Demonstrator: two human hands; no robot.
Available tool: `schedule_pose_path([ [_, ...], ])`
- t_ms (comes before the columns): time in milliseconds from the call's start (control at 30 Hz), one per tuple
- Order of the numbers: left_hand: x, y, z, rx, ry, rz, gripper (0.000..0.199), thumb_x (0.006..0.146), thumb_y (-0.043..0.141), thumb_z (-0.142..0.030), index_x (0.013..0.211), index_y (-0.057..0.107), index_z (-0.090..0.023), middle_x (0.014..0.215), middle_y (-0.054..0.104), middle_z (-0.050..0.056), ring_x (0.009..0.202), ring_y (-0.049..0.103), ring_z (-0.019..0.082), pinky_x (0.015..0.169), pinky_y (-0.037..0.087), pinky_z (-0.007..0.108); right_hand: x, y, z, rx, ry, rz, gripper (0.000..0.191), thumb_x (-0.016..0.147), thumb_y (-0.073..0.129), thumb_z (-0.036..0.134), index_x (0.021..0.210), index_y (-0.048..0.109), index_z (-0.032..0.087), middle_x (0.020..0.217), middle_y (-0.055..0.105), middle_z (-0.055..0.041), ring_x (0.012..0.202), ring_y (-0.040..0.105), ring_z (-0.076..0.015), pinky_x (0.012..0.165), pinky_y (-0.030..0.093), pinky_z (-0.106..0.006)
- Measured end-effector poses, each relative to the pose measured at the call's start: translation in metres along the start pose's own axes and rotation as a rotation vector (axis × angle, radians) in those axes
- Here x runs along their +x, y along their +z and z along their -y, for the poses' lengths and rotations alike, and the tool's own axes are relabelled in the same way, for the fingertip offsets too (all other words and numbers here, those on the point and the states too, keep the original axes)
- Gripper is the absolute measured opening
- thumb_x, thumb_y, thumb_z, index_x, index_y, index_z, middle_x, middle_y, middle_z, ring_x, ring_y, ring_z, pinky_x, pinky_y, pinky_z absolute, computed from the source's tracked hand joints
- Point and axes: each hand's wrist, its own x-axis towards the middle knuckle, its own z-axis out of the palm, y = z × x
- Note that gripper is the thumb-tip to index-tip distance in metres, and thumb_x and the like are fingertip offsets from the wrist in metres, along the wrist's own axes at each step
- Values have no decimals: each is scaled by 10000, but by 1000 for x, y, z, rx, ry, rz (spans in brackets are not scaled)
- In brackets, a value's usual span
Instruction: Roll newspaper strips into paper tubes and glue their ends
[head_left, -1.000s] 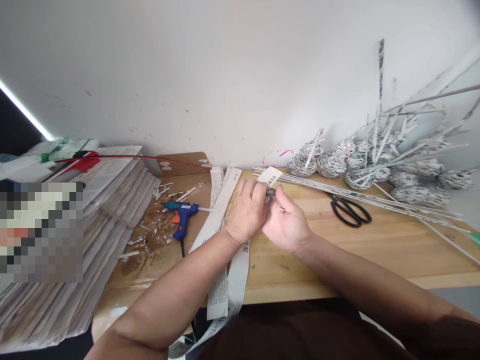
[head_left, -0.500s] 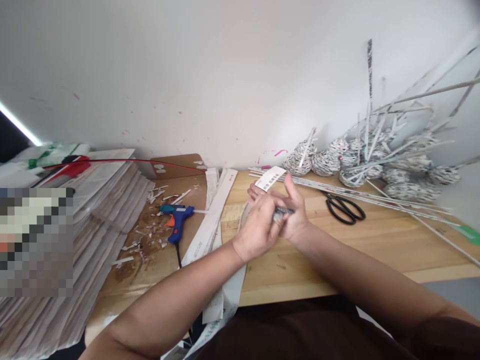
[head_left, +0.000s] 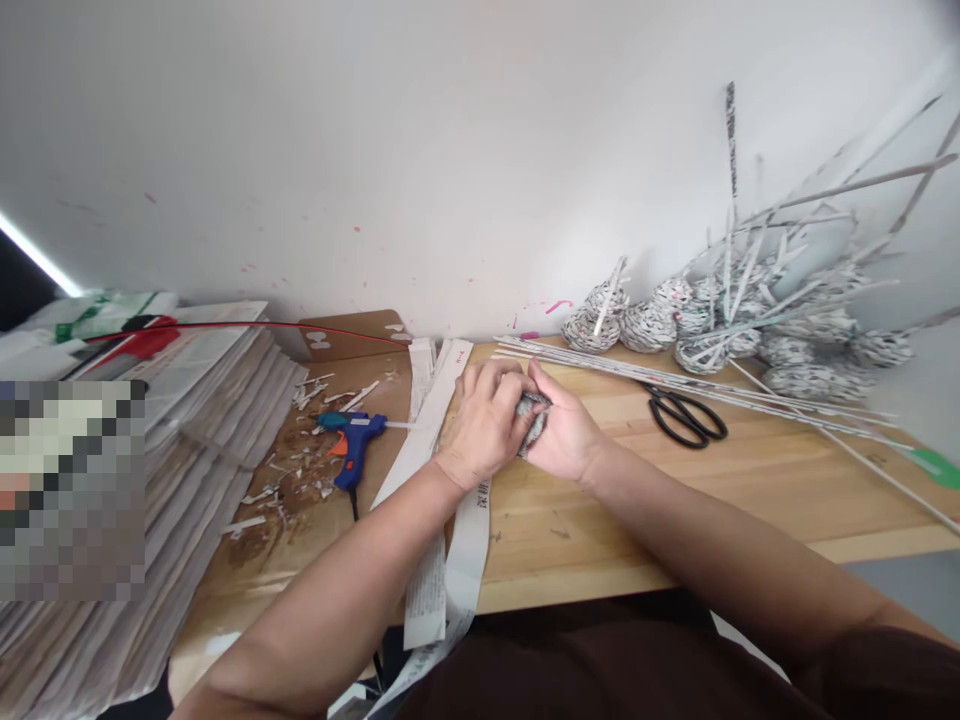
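Note:
Between my two hands is a small grey wad of newspaper (head_left: pixel 533 428), mostly covered by fingers. My left hand (head_left: pixel 484 418) is closed over it from the left, fingers curled across the top. From the right, my right hand (head_left: pixel 564 428) cups the wad, its thumb pointing up and its other fingers largely hidden. Long newspaper strips (head_left: pixel 466 550) lie beneath and left of my hands, and some hang over the table's front edge.
A blue glue gun (head_left: pixel 361 445) lies among paper scraps on cardboard at left, beside a tall newspaper stack (head_left: pixel 202 440). Black scissors (head_left: pixel 686 415) and thin paper sticks (head_left: pixel 637 370) lie at right. Several woven paper shapes (head_left: pixel 649 325) stand along the wall.
My hands have moved a little left and closed together round the wad. The printed strip end that stuck up above my fingers is out of sight now.

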Motion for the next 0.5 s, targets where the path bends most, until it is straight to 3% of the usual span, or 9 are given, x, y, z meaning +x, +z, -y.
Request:
schedule_pose_path([
  [167,2,-10,6,-175,-60,-59,450,995,203,-403,992,602,-195,1227,574,82,1179,463,211,1046,300,413,6,-12,4,-81,2,4,209,878,600,397,890,624,190,731,677,0,631,641,-155,540,529,-269],
  [233,4,-10,12,-242,-195,-157,535,992,148,-446,966,618,-191,1157,616,81,1136,510,203,1028,326,385,6,-15,5,-164,42,24,210,843,646,376,892,636,171,743,686,-20,616,642,-167,524,527,-283],
  [300,7,-8,21,-319,-425,-263,528,970,216,-517,935,628,-189,1034,655,77,1022,570,204,934,402,354,4,-16,7,-245,86,65,260,790,702,367,923,651,150,771,694,-48,637,657,-184,536,526,-288],
  [367,9,-3,31,-473,-664,-287,516,905,354,-609,865,633,-176,856,667,73,850,608,205,758,465,320,1,-14,7,-317,133,105,328,735,752,359,956,662,134,808,697,-71,681,670,-198,592,533,-300],
  [433,10,3,38,-756,-864,-171,562,822,454,-680,769,638,-152,646,626,60,631,590,181,574,448,283,-1,-13,7,-386,170,104,339,709,776,335,955,669,127,828,694,-76,705,667,-192,645,533,-304],
  [500,11,7,42,-1030,-959,-83,524,728,613,-654,728,649,-131,575,605,43,527,554,147,502,414,251,-1,-15,7,-466,191,57,300,716,774,332,916,674,132,809,687,-65,681,649,-167,637,519,-283],
])
